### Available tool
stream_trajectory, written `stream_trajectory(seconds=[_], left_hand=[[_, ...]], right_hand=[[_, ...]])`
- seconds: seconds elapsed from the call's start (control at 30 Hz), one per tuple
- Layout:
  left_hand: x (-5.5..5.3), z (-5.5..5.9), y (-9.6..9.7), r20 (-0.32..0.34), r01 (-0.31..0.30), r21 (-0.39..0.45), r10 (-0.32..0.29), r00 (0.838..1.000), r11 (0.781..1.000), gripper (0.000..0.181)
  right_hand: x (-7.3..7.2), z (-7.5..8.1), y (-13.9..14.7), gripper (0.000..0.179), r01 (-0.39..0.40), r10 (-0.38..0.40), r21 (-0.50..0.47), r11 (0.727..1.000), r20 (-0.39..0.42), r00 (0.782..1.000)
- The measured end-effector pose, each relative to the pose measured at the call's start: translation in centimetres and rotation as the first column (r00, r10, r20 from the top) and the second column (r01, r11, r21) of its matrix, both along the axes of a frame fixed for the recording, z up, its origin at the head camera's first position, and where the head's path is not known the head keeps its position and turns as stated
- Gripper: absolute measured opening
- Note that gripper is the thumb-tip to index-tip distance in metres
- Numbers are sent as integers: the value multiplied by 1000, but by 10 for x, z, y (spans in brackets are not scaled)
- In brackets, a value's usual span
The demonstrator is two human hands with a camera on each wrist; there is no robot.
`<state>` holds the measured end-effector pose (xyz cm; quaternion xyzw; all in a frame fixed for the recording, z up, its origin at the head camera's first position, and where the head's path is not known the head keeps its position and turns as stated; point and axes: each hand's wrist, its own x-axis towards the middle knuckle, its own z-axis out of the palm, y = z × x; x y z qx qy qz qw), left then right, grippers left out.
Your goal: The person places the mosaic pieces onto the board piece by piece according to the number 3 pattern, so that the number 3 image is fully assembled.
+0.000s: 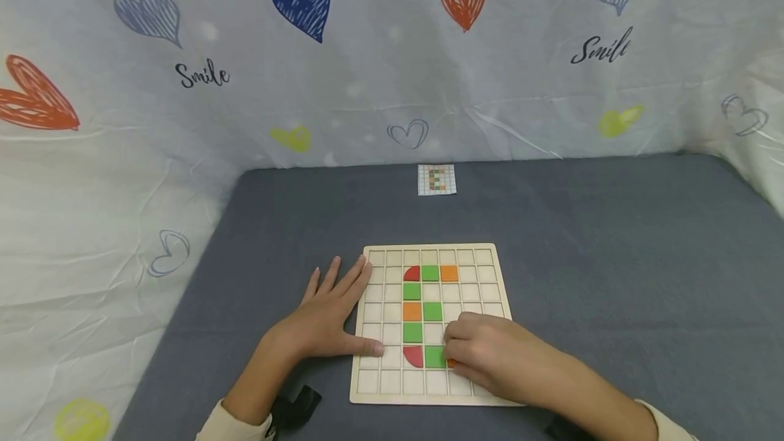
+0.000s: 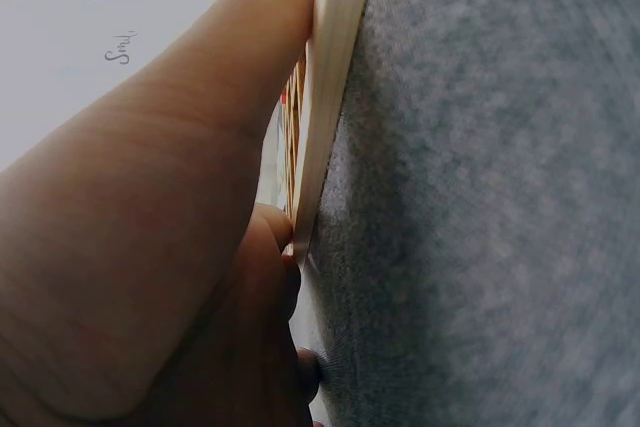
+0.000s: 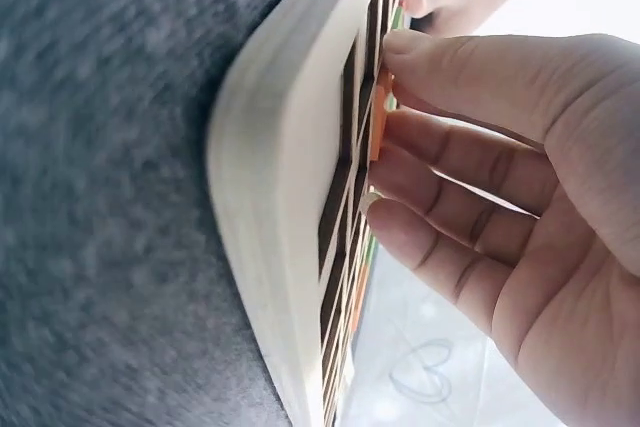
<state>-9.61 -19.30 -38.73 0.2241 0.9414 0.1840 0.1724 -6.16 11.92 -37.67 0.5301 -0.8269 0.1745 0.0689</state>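
Note:
A square wooden grid board [image 1: 390,381] lies on the grey cloth. Coloured tiles fill some of its cells: green squares [image 1: 412,332], orange squares [image 1: 412,311] and red rounded pieces [image 1: 413,356]. My left hand [image 1: 324,325] rests at the board's left side, fingers spread, the thumb on a lower-left cell. Over the lower right cells, my right hand [image 1: 490,356] pinches an orange tile [image 3: 379,119] between thumb and fingers, beside the green tile [image 1: 435,357] in the lower row. Most of that orange tile is hidden in the head view.
A small pattern card [image 1: 437,180] with a coloured grid lies at the far edge of the grey table [image 1: 612,257]. Behind it hangs a white curtain [image 1: 380,73] printed with hearts. Near the left wrist is a black strap [image 1: 300,408].

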Motion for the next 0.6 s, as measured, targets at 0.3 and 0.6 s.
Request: stream_trajectory(seconds=[0.3, 0.6], left_hand=[[0, 0, 0, -1, 2, 7, -2, 1000, 1000, 124], [0, 1, 0, -3, -5, -8, 5, 1000, 1000, 125]], right_hand=[[-1, 1, 4, 12, 2, -1, -10, 1000, 12, 1000], [-19, 7, 6, 24, 58, -58, 12, 998, 46, 997]])
